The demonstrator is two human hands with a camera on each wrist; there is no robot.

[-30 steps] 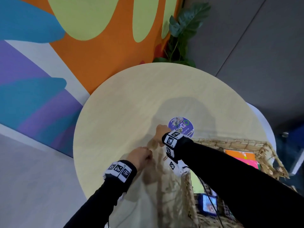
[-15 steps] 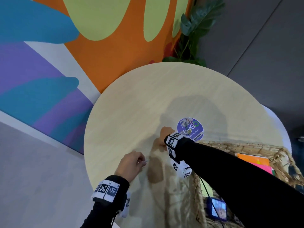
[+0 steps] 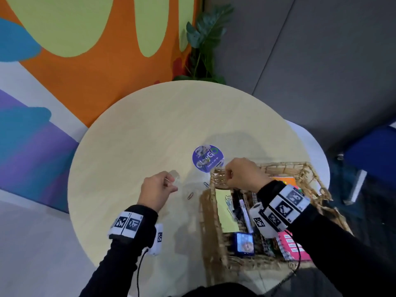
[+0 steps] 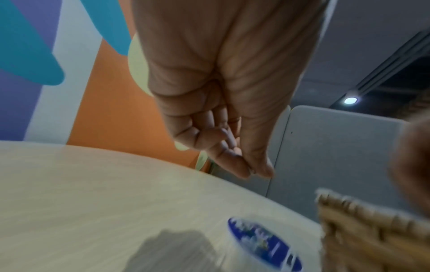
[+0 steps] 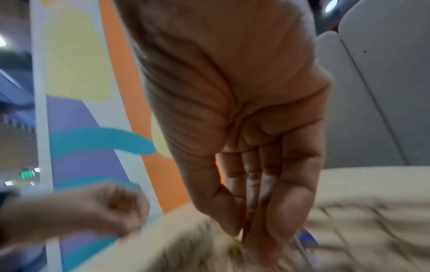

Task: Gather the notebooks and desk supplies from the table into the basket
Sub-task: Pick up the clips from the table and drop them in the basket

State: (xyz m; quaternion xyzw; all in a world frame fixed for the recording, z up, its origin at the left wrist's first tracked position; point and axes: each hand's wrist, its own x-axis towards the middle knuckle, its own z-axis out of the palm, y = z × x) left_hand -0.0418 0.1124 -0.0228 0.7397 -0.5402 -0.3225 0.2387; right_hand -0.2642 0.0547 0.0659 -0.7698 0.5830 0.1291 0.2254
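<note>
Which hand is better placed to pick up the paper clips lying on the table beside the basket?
Probably the left hand. It hovers next to the paper clips, though it may already pinch something small. The right hand is over the basket rim.

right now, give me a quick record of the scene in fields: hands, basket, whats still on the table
left hand: raised over the table, fingertips pinched together; whether it holds anything is too small to tell
right hand: at the basket's far left corner, fingers bunched at the rim
basket: woven, on the table's near right side, holding notebooks, a pen and other supplies
table: round, pale wood
still on table: red paper clip, blue paper clip, round purple sticker
</note>
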